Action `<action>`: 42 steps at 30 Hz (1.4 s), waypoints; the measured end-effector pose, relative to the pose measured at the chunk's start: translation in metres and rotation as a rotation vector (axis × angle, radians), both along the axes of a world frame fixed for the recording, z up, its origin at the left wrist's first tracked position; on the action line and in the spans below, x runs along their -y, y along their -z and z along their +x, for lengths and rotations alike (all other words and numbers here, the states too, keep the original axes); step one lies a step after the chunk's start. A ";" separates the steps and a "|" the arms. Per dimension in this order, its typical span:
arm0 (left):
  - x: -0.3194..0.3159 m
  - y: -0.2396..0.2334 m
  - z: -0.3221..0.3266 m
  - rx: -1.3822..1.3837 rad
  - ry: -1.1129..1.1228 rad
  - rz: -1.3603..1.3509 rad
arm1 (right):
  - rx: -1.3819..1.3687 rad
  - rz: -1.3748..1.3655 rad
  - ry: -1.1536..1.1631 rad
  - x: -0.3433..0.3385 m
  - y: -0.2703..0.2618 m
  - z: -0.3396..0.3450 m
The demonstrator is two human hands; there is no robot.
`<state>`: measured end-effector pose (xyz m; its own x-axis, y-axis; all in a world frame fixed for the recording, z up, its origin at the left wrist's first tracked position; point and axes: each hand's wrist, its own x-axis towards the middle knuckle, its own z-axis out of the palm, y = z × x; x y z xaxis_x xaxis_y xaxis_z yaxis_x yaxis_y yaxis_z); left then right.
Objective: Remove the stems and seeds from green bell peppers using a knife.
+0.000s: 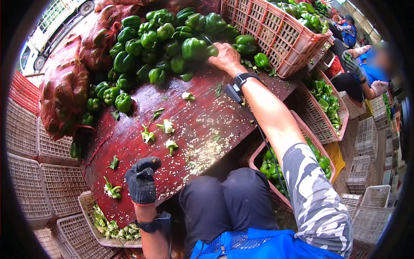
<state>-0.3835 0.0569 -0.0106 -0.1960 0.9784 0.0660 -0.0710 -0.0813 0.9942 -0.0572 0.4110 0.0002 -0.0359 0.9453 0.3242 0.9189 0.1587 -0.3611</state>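
Observation:
Green bell peppers (155, 48) lie heaped at the far side of a wet red table (129, 136). My right hand (226, 56), bare, reaches to the heap's right edge. It grips a slim metal tool, probably a knife (208, 40), and its fingers are at a pepper (212, 51); whether they hold that pepper I cannot tell. My left hand (142, 179), in a dark knitted glove, is above the table's near left edge with its fingers curled; nothing shows in them. Cut pepper cores (167, 126) and many pale seeds (207, 149) are scattered between the hands.
Red mesh sacks (68, 81) of peppers line the left. A pink crate (278, 42) of peppers stands at the upper right; another crate (288, 113) is beside my right knee. A crate of cores (106, 241) sits lower left. Co-workers (372, 69) sit at the right among stacked crates.

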 end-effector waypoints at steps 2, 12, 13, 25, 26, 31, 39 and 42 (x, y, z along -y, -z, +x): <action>-0.005 -0.001 0.002 -0.022 -0.013 0.005 | -0.031 -0.004 -0.011 0.004 0.002 0.003; -0.090 -0.018 0.080 -0.190 0.059 0.014 | -0.825 -0.543 -0.005 0.095 -0.023 0.047; -0.105 -0.026 0.096 -0.476 0.054 0.045 | -0.905 -0.619 0.049 0.102 -0.020 0.055; -0.083 -0.049 0.148 -0.348 0.253 0.394 | -0.742 -0.745 -0.261 0.242 -0.086 0.016; -0.074 -0.055 0.150 -0.332 0.234 0.343 | -0.758 -0.708 -0.272 0.250 -0.090 0.016; -0.055 -0.063 0.133 -0.261 0.220 0.309 | -0.811 -0.713 -0.235 0.285 -0.112 -0.001; -0.031 -0.069 0.142 -0.119 0.040 0.402 | -1.071 -0.780 -0.377 0.326 -0.105 -0.008; -0.015 -0.076 0.135 -0.024 0.158 0.434 | -1.148 -0.639 -0.487 0.335 -0.110 -0.007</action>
<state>-0.2481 0.0720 0.0650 -0.0401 0.8767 0.4793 -0.0930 -0.4809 0.8718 -0.0638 0.0761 0.1106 -0.4101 0.9085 -0.0802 -0.0339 -0.1031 -0.9941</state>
